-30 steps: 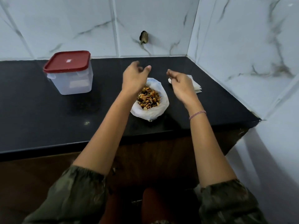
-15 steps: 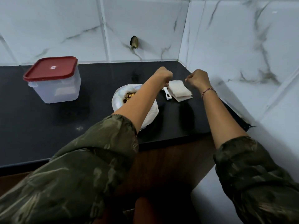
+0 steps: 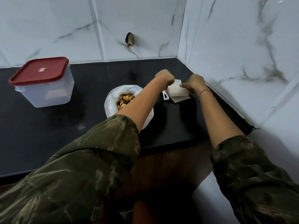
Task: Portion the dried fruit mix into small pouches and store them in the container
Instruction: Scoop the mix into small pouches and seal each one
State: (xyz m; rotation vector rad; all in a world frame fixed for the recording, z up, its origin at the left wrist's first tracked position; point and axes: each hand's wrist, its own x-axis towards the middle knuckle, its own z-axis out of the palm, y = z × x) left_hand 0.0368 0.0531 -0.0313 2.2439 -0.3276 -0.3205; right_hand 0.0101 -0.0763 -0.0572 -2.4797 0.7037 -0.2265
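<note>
Judging from how things lie, the portioning has barely begun. Both hands meet over a small stack of flat white paper pouches (image 3: pixel 179 99) on the black stone countertop (image 3: pixel 97 78), close to the corner of the marble-tiled wall (image 3: pixel 226 46). The left hand (image 3: pixel 165 77) is curled with its fingertips at the upper corner of the top pouch (image 3: pixel 175 92). The right hand (image 3: pixel 193 84) pinches the same pouch at its right edge. The pouch looks raised a little off the stack, and the left fingers seem to pinch it too, though the knuckles hide most of that grip.

The dried fruit mix (image 3: pixel 125 101) is all in its rolled-open white plastic bag (image 3: pixel 110 104), just left of the stack and partly under the left forearm. No loose pieces show anywhere else, and no filled pouch is in sight. A small white plastic piece (image 3: pixel 165 96) lies touching the stack's left side — scoop handle or clip, I cannot tell.

The square clear plastic container with a red lid (image 3: pixel 43 88) stands well apart to the left, lid on. Nothing shows through its cloudy walls.

Almost everything is left — opening this first pouch, filling and closing it, repeating, then taking the lid off and storing the lot.
</note>
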